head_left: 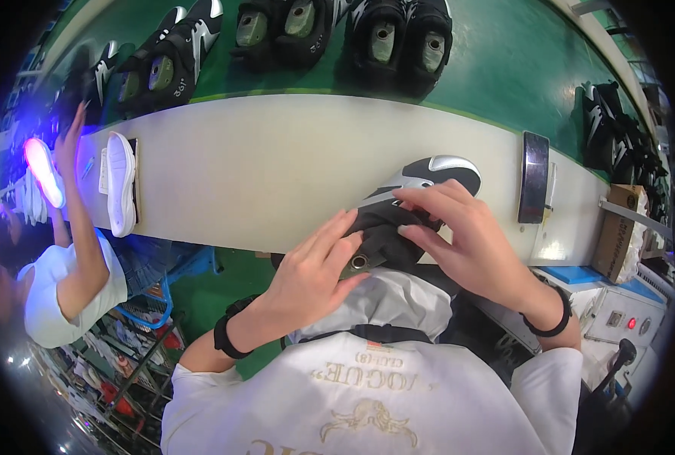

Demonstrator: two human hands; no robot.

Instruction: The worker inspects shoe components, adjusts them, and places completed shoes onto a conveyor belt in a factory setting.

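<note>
Left hand (307,277) and right hand (466,231) are both on a black-and-silver sneaker (453,168) that's kinda straddling the near edge of the table (262,167). White shoe sole (120,184) parked toward the left end, dark slab (534,176) toward the right, more sneakers (433,53) past the far edge.

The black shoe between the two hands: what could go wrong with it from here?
The heel end of the black shoe is at the near edge of the table, so it might tip toward the lap if let go. The left hand and right hand are both at it, so uneven pressing could shift or crease it.
</note>
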